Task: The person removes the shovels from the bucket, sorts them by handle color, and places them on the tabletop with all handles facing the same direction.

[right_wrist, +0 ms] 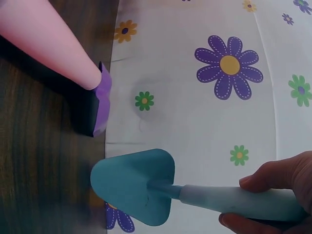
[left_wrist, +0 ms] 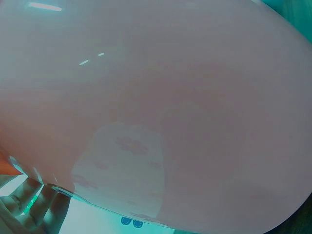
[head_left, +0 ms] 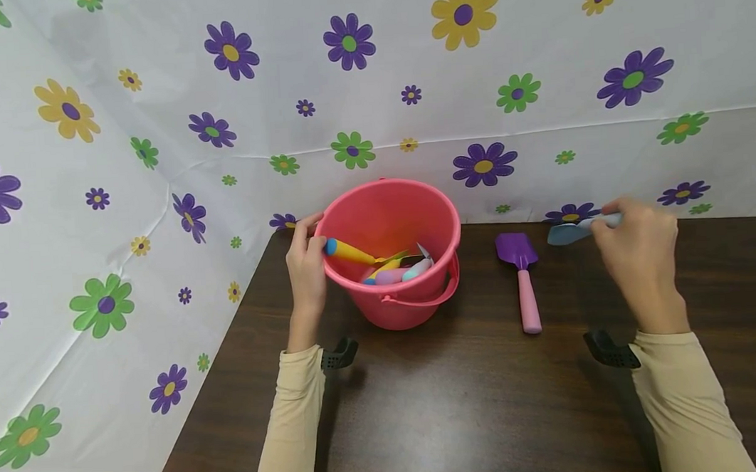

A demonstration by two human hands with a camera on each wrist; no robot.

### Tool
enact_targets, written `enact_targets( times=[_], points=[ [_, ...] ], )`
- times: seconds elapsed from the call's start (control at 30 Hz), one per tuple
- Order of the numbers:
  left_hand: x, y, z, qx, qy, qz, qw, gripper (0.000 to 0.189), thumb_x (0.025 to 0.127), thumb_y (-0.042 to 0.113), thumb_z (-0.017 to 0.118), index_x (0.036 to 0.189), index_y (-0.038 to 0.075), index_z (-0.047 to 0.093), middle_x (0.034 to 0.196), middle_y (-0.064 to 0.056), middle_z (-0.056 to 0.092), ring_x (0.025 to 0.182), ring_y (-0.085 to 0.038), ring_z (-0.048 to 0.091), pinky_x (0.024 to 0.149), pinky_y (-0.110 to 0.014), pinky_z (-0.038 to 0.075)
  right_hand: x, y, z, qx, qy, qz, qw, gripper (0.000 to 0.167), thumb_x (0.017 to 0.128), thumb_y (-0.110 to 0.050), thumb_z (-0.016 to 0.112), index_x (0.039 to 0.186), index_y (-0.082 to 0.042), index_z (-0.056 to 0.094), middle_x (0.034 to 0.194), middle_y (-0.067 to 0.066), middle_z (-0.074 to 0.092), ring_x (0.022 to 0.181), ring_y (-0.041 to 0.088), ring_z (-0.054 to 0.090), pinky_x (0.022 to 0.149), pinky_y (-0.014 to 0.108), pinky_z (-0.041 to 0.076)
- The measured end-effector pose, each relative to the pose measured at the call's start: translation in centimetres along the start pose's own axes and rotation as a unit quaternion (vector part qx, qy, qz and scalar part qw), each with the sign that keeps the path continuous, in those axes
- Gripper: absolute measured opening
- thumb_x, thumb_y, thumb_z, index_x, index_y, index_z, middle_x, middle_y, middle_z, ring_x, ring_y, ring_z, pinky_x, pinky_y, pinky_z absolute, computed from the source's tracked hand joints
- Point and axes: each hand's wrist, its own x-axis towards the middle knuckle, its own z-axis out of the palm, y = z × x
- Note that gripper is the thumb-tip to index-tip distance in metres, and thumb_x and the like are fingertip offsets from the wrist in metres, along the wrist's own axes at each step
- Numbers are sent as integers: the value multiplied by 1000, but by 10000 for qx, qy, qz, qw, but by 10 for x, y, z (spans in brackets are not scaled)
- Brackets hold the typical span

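Observation:
A pink bucket (head_left: 394,306) stands on the dark wooden table, its handle hanging down at the front right. My left hand (head_left: 306,261) grips the bucket's left rim; in the left wrist view the bucket's wall fills most of the picture, with fingers at the lower left. Inside lie several small tools, among them a yellow one with a blue-tipped handle (head_left: 349,251). To the right, my right hand (head_left: 642,251) holds a blue-grey toy trowel (right_wrist: 134,183) by its pale handle, above the table's back edge. The trowel's blade points left.
Between the bucket and my right hand lies a purple shovel with a pink handle (head_left: 527,299), blade toward the back. A white flowered cloth (head_left: 370,94) hangs behind the table and along its left side.

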Motion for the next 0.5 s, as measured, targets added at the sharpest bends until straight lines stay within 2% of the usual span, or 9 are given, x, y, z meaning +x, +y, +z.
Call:
enact_targets(
  times=[0.1,0.17,0.23,0.37,0.5],
  points=[
    [0,0,0,-10,-2,5,10000,43,97,15,51,138,6,61,125,-13,65,102,-24,63,82,-21,57,0,0,-1,-60,-100,53,9999,21,91,5,66,101,22,68,74,37,64,47,24,43,45,20,25],
    [0,0,0,-15,-4,-8,10000,43,97,15,51,138,7,61,125,-13,65,102,-24,64,82,-22,57,-1,-1,-3,-112,-201,115,9997,20,90,6,66,100,23,67,73,36,63,47,25,44,46,23,28],
    [0,0,0,-7,6,-24,10000,43,97,15,51,138,7,61,125,-13,65,102,-24,64,82,-23,57,-1,-2,-6,-154,-390,241,9988,19,89,6,67,98,23,67,74,36,63,51,32,49,47,27,32],
    [0,0,0,17,22,-59,10000,43,97,15,51,138,7,62,125,-12,65,104,-24,63,84,-24,57,-2,-3,-14,-239,-1146,591,9914,18,88,4,66,93,22,67,73,33,64,61,40,55,49,36,40],
    [0,0,0,41,14,-72,10000,43,97,15,51,138,7,62,125,-12,65,103,-23,63,83,-22,57,0,-1,-20,-406,-2040,747,9753,20,88,-1,66,88,19,67,67,23,61,64,37,52,51,41,43]
  ],
)
